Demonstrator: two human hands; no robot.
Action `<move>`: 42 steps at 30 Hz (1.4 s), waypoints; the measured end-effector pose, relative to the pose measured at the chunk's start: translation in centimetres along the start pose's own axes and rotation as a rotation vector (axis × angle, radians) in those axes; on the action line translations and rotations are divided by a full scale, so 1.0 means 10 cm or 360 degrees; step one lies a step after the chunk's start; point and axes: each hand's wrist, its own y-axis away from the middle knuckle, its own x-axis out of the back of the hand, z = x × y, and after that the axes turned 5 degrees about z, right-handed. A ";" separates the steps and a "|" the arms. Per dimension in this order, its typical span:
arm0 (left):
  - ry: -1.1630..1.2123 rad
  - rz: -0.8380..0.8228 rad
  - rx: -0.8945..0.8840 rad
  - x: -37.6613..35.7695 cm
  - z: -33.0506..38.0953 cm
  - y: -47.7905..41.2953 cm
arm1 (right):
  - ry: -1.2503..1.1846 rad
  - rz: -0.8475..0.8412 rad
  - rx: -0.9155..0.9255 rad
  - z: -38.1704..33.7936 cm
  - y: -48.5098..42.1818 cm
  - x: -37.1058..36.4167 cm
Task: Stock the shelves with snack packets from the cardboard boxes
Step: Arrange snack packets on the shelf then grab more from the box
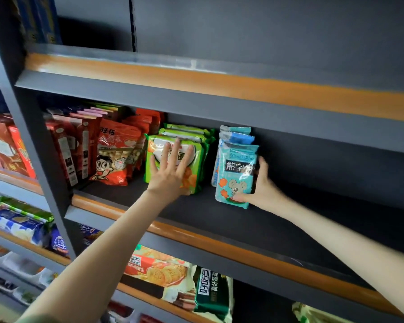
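glossy plastic snack packets point(236, 173), matt grey metal shelf point(243, 220), glossy orange edge strip point(219, 247)

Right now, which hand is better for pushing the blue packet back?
Probably the right hand: it grips the blue packet, while the left hand lies flat on the green packet.

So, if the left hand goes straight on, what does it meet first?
Likely the front green packet, which the left hand now touches flat; more green packets stand behind it.
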 end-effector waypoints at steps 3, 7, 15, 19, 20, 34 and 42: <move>-0.0062 -0.0001 -0.0053 -0.05 -0.05 -0.04 | 0.0031 -0.0031 -0.0020 0.10 -0.02 -0.10; -0.0076 -0.0023 -0.0092 -0.07 -0.07 -0.03 | -0.0002 -0.0016 -0.0118 0.13 -0.09 -0.27; 0.0046 -0.0056 -0.0099 -0.06 -0.08 -0.02 | 0.0492 0.0443 0.0221 0.03 -0.09 -0.41; 0.0073 -0.0149 -0.0105 -0.06 -0.05 -0.02 | 0.1373 0.0549 0.0763 -0.01 -0.01 -0.31; 0.0084 -0.0165 -0.0099 -0.05 -0.05 -0.02 | 0.1489 0.0452 0.0819 -0.02 -0.02 -0.30; 0.0650 0.0013 0.0169 0.40 0.12 0.37 | 0.1434 0.0368 0.0901 -0.48 0.21 -0.53; 0.0653 0.0248 0.0681 0.99 -0.04 1.69 | 0.0590 0.0175 0.1632 -0.92 0.99 -1.38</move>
